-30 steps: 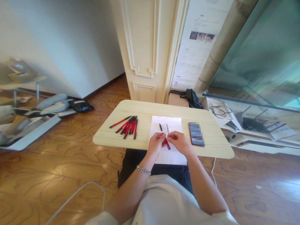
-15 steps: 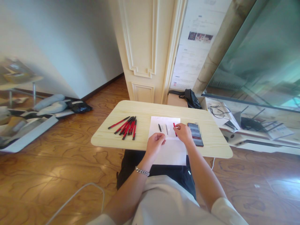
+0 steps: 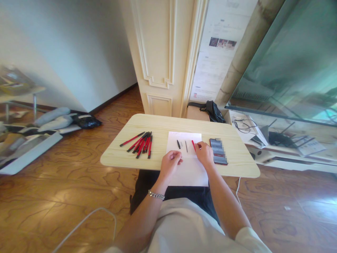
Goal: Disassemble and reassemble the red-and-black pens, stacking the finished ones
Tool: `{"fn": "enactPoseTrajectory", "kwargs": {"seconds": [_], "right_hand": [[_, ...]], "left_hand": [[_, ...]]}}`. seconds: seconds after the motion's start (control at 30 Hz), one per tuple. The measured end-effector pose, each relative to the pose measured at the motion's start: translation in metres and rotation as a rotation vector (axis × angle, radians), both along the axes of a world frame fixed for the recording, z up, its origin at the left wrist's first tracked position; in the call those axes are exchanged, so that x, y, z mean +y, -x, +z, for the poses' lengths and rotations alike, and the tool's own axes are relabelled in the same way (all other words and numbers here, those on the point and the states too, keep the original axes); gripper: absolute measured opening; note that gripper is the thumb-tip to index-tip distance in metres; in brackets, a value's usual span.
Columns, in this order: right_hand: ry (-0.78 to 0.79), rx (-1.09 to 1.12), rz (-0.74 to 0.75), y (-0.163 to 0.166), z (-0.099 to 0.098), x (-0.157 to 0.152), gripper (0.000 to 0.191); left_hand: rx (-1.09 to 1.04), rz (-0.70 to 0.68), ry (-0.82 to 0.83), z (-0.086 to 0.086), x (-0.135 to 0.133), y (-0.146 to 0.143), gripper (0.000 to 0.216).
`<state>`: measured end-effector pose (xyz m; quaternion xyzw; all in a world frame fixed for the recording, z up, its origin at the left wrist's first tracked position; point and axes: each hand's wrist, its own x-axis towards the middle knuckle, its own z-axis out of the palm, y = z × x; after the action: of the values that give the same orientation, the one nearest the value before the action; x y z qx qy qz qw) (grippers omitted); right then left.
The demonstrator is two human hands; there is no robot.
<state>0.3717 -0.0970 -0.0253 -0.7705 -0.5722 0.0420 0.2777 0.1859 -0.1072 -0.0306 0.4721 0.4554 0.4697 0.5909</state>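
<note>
On the sheet of white paper lie a short black pen part, a small pale coil-like bit beside it, and a thin dark pen refill. My right hand is closed on a red pen barrel, whose upper end sticks out past the fingers at the paper's right side. My left hand is held over the paper's left edge with thumb and fingers pinched together. Whatever it may hold is too small to make out. A pile of red and black pens rests on the table to the left.
A phone lies on the pale wooden table, right of my right hand. Beyond the table's far edge is a black bag. A white cable hangs below the table's right side.
The red pen barrel has tilted, its upper end now leaning left, and my right hand has shifted slightly left and down. My left hand has moved a little left, still pinched.
</note>
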Motion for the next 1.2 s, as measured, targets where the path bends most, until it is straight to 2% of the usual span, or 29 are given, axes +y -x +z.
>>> {"fn": "enactPoseTrajectory", "kwargs": {"seconds": [0.1,0.23,0.4,0.5,0.7,0.87,1.2], "right_hand": [[-0.054,0.043,-0.021,0.001,0.000,-0.012,0.030],[-0.032,0.097,-0.048,0.000,-0.002,-0.021,0.031],[-0.034,0.091,-0.001,-0.007,-0.003,-0.020,0.028],[0.018,0.057,0.023,-0.011,-0.001,-0.012,0.026],[0.188,-0.001,0.027,-0.011,0.005,0.019,0.023],[0.319,-0.046,0.006,-0.007,0.005,0.042,0.036],[0.376,-0.060,0.005,-0.008,0.008,0.051,0.033]], "left_hand": [[0.091,0.021,-0.107,0.002,0.001,0.009,0.031],[0.211,0.097,-0.243,0.001,0.001,0.019,0.028],[0.354,0.131,-0.325,-0.004,-0.001,0.024,0.022],[0.411,0.113,-0.368,-0.004,-0.002,0.024,0.019],[0.391,0.119,-0.351,0.001,-0.003,0.022,0.015],[0.400,0.118,-0.352,0.001,-0.001,0.022,0.013],[0.464,0.085,-0.374,-0.001,0.002,0.024,0.017]]}}
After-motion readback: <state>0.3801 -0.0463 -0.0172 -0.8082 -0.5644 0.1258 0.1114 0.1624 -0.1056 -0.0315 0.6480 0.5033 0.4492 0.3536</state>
